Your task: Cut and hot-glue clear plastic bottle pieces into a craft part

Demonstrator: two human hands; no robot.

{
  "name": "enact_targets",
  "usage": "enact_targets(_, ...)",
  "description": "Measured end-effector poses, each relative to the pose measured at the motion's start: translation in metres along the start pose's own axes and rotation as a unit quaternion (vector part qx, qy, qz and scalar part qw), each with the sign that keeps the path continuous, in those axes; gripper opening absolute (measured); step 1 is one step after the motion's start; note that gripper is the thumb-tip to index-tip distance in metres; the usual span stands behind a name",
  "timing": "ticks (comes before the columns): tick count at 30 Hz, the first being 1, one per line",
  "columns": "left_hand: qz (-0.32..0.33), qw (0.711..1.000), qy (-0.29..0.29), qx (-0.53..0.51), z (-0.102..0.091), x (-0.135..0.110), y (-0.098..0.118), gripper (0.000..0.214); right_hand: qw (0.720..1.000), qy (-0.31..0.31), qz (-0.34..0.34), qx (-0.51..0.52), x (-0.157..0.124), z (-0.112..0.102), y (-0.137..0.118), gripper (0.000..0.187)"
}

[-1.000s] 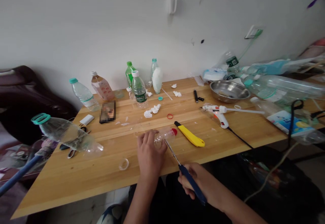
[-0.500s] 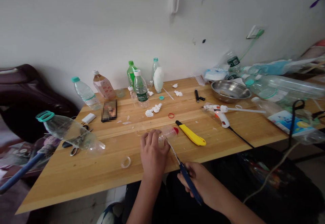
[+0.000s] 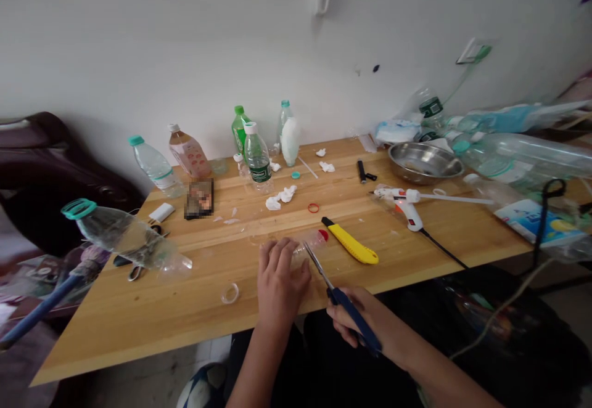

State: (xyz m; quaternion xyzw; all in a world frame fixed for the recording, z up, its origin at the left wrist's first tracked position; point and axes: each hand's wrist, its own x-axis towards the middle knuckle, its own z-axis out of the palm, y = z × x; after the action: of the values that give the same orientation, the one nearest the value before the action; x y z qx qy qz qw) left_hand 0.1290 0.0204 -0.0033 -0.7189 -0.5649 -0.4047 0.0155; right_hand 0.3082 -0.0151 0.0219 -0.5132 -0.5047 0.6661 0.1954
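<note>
Under the fingers of my left hand (image 3: 283, 281) lies a small clear plastic bottle (image 3: 309, 240) with a red cap, on its side on the wooden table (image 3: 161, 309). My left fingers are curled round its near end, which they partly hide. In my right hand (image 3: 358, 312) are blue-handled scissors (image 3: 342, 297), their blades pointing up and left at the bottle's side; whether the tips touch it I cannot tell. Just right of the red cap rests a yellow utility knife (image 3: 351, 243). A clear plastic ring (image 3: 230, 293) lies left of my left hand.
A white glue gun (image 3: 407, 208) with its cord lies to the right, near a steel bowl (image 3: 425, 163). Several bottles stand at the back, including a green-labelled one (image 3: 258, 158). At the left a cut bottle (image 3: 124, 235) lies over black scissors (image 3: 135, 272).
The scissors have shifted slightly up and right with my right hand, and their blades now show slightly parted. My left hand stays on the bottle. The view has tilted a little.
</note>
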Motion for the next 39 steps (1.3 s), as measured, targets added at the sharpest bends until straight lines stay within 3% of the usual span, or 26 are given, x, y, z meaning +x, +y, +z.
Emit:
enact_targets(11,0.044,0.997,-0.068,-0.009,-0.017,0.001,-0.003,0.020,1.000,0.010,0.010,0.003,0.006,0.004,-0.005,0.038)
enact_targets(16,-0.025,0.998,-0.050,-0.042,-0.017,0.019,-0.012,0.030,0.999,0.033,0.028,-0.002,0.001,0.006,-0.005,0.037)
enact_targets(22,-0.069,0.982,-0.119,-0.127,-0.006,0.020,-0.016,0.027,0.999,0.030,0.028,-0.004,0.001,0.003,-0.004,0.036)
enact_targets(39,-0.007,0.990,-0.074,-0.123,-0.004,0.013,-0.020,0.027,0.996,0.069,0.052,0.026,-0.001,0.014,0.004,0.035)
